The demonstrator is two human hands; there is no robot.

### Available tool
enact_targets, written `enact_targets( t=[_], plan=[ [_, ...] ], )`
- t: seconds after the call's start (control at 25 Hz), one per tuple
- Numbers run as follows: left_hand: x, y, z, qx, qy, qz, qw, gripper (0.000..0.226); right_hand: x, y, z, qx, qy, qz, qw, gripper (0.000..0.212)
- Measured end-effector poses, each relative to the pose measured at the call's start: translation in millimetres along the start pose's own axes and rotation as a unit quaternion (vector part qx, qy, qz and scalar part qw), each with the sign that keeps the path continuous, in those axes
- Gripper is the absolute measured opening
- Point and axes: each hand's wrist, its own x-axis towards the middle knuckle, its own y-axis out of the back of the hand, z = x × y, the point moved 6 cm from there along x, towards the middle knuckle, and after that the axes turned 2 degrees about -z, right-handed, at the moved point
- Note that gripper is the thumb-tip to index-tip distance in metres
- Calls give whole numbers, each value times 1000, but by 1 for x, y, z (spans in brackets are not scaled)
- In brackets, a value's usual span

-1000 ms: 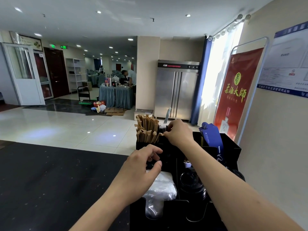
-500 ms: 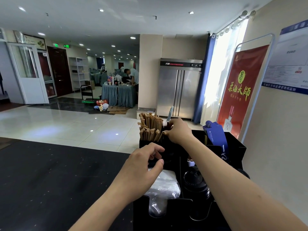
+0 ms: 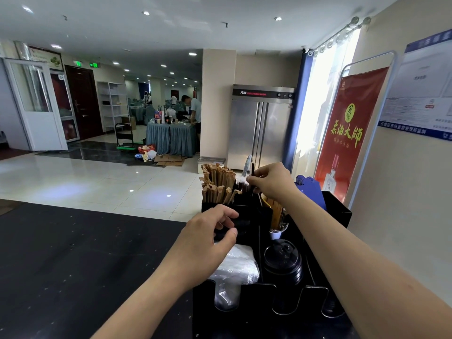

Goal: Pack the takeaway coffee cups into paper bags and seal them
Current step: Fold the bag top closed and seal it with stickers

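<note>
Nearest me the black organiser [image 3: 274, 311] fills the lower right of the counter [image 3: 73, 260]; its front slots hold a clear plastic bundle [image 3: 238, 267] and a stack of black lids [image 3: 282, 261]; I see no coffee cups and no paper bags anywhere near, so the packing itself looks not yet begun.

My left hand [image 3: 208, 243] hovers at the organiser's left wall, fingers curled toward the thumb with a gap between them; whether it grips the wall edge I cannot tell.

Further back my right hand [image 3: 271, 182] reaches over the rear compartments; thumb and fingers pinch a thin dark straw [image 3: 252, 168] in a clear wrapper, held upright, its long axis near vertical; it rises out of the slot just right of the brown sleeves [image 3: 217, 185]; the right hand is the one on it, the left well short; my guess is the next pull must go straight up along that axis to clear the neighbours.

A blue packet [image 3: 309, 189] stands behind the right wrist.

Beyond, a red banner [image 3: 347, 133] reads 茶酒大師; the steel fridge [image 3: 260, 126] has a logo I cannot read; green exit signs glow far left; the wall notice is too blurred.
</note>
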Motion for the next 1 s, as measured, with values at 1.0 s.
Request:
enact_targets(
  t=[1.0],
  plan=[
    [-22,29,52,-12,-23,28,999,22,-63,94,-72,123,157,91,976,8]
  ],
)
